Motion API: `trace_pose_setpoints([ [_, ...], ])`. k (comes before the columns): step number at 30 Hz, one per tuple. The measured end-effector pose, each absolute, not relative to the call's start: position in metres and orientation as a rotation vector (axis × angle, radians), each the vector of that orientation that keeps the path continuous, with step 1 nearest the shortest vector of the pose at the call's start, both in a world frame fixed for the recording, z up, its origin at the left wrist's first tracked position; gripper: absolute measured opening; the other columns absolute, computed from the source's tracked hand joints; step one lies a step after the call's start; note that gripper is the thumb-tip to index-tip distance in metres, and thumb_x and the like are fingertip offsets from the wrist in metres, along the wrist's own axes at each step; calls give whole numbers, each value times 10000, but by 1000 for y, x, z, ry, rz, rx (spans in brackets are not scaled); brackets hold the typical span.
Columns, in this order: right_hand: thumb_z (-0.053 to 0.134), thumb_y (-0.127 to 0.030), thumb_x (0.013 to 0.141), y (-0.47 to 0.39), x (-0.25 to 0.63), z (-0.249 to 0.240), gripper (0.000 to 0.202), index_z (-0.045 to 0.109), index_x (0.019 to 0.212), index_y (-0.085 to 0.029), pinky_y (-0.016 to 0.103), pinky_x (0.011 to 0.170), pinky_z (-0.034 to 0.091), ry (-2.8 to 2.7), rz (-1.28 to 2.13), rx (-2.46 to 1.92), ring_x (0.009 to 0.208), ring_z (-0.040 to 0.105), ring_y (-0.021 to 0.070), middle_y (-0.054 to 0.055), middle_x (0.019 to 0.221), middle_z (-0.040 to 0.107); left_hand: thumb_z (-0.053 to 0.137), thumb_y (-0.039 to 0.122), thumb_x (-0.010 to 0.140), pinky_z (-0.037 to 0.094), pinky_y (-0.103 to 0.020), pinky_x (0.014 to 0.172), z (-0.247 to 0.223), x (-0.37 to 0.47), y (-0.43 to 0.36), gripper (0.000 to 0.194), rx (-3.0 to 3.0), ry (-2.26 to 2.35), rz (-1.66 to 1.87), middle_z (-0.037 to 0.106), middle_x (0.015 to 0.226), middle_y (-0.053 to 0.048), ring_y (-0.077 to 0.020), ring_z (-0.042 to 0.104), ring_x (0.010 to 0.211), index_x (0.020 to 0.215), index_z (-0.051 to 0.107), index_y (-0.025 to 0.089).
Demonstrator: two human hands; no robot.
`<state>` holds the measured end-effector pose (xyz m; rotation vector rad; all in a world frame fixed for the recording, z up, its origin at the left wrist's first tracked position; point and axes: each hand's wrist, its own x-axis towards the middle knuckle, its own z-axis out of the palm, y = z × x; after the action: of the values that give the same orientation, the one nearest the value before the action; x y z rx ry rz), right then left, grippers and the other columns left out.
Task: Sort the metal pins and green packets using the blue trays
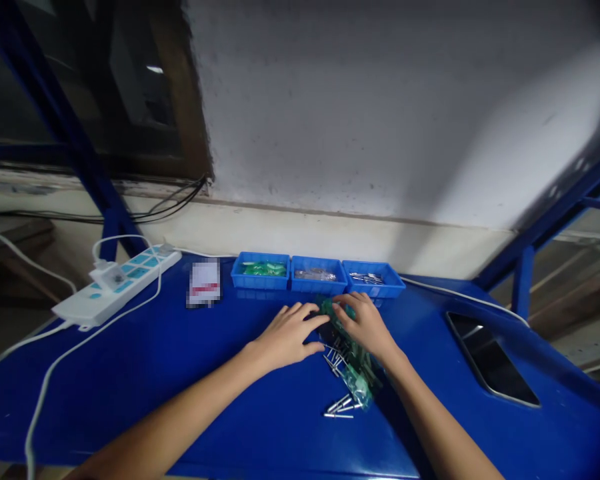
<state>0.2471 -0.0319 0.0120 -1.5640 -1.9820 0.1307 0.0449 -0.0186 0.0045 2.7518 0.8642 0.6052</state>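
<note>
My left hand is just left of a loose pile, fingers apart and nothing seen in them. Over the upper part of the pile reaches my right hand, its fingers bent and thumb apart, close to or touching green plastic packets; its palm side is hidden. Thin silvery metal pins, looking like rivets, lie between the hands. Several more metal pins lie at the near end of the pile.
Along the wall stand three blue bins: one with green packets, one with clear packets, one with metal pins. A phone lies right. A power strip with white cables and a blurred white-and-red card are left.
</note>
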Motion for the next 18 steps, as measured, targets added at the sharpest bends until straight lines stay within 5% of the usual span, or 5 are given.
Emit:
trace_pose_setpoints([
  [3,463,-314,886,-32,243,8,239,643,978,-186,376,818,390,-2057,149,-1540,865,525,217,61,880,639,640,451,760,364,-472,924,1,39,-12,428,2789,827,559,411,1381,-72,-308,410,1197,1161,584,313],
  [10,468,-309,892,-35,235,4,226,648,966,-194,355,800,402,-2088,171,-1549,873,534,214,64,888,646,550,465,832,342,-422,901,1,18,-10,263,2722,1079,553,599,1128,-42,-250,476,1110,940,664,254],
  [15,482,-306,888,-39,227,6,204,647,964,-214,357,810,401,-2097,175,-1506,873,537,219,60,878,644,592,456,800,355,-429,867,0,15,-7,435,2622,1318,445,574,1191,-69,-287,470,1113,1166,549,226],
  [18,478,-305,887,-43,220,8,204,647,953,-210,352,797,406,-2039,183,-1485,872,536,222,59,858,641,601,359,808,364,-402,846,-1,17,-7,277,2582,1282,465,582,1160,-56,-271,486,1082,1055,597,232],
])
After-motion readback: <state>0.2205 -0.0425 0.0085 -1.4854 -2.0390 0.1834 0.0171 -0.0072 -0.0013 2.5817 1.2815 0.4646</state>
